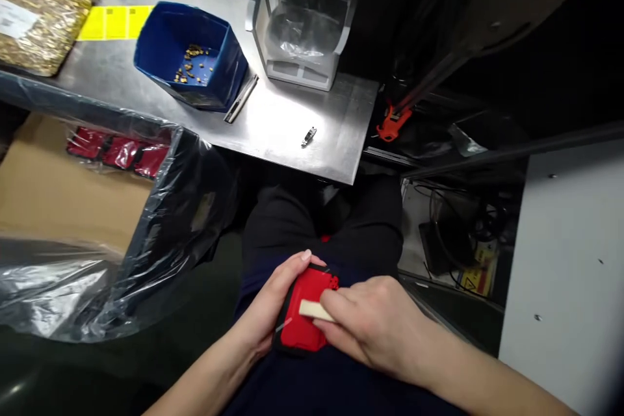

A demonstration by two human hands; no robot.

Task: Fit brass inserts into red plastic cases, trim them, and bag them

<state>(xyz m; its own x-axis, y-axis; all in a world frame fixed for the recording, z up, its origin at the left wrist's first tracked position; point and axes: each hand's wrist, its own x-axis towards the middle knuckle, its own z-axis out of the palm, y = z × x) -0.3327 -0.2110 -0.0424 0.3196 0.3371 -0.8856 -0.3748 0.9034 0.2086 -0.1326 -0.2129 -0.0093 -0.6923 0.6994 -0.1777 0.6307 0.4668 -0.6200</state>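
Low in the head view, over my lap, my left hand (273,299) grips the left edge of a red plastic part with a black rim (299,331). My right hand (373,322) is closed around a flat cream-coloured stick (314,309), whose free end lies over the red face. Whether the stick touches the surface I cannot tell. A cluster of small red rings shows at the part's upper right. My right fingers hide some of its right side.
A blue bin (229,65) with small brass pieces stands on the metal table (336,136). Near it lie a utility knife (241,99) and a small metal piece (309,136). Left is a lined carton (73,201) with red parts; behind is a white holder (299,75).
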